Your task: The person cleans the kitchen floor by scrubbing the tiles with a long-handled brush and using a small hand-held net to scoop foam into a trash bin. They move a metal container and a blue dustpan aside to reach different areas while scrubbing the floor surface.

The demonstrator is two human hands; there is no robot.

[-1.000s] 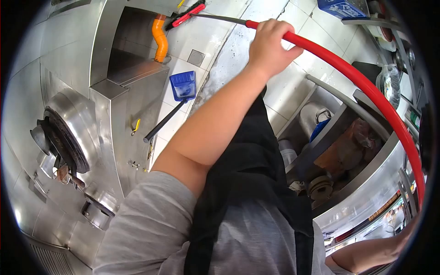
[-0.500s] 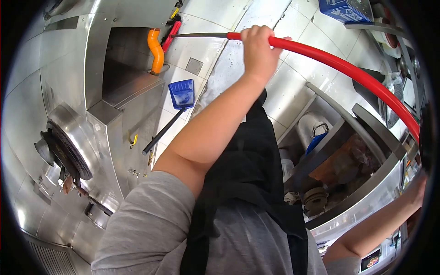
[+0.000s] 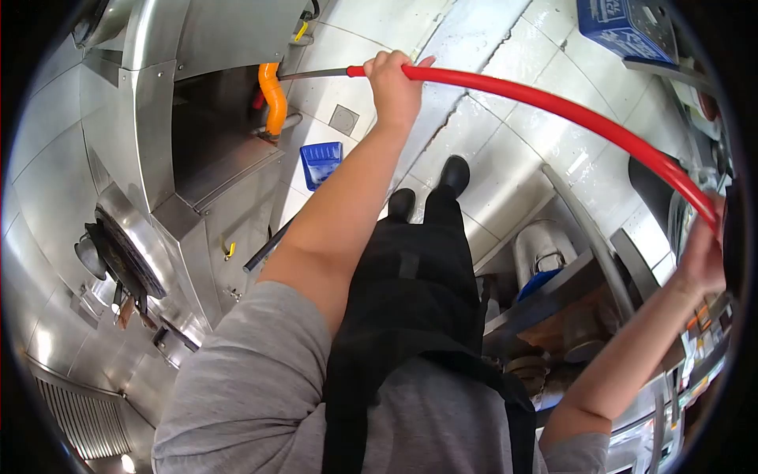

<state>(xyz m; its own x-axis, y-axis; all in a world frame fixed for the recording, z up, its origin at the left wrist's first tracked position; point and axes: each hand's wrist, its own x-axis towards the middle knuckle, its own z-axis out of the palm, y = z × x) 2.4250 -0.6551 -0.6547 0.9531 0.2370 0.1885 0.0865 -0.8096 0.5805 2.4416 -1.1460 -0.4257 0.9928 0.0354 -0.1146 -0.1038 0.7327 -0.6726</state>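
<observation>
Gripping the red handle (image 3: pixel 553 103) near its far end, the left hand (image 3: pixel 392 83) has its fingers wrapped fully around the pole, a clenched grip just where the red sleeve gives way to a bare grey metal shaft (image 3: pixel 312 74). The left arm stretches out nearly straight from the grey sleeve, reaching forward and away from the body over the tiled floor (image 3: pixel 489 134).

The right hand (image 3: pixel 701 257) sits at the other end of the same handle, close to the right edge of the view; its grip closes on the red pole, though the fingers are partly cut off there. The right forearm rises from low on the right with the elbow bent.

The handle runs in a long arc between the two hands, above the floor. Its grey shaft points towards the orange hose (image 3: pixel 273 99) beside the steel cooker (image 3: pixel 158 158). A blue dustpan (image 3: pixel 320 162) lies on the floor below the left hand. Two black shoes (image 3: pixel 430 189) stand on the tiles beneath the black apron (image 3: pixel 414 292).
</observation>
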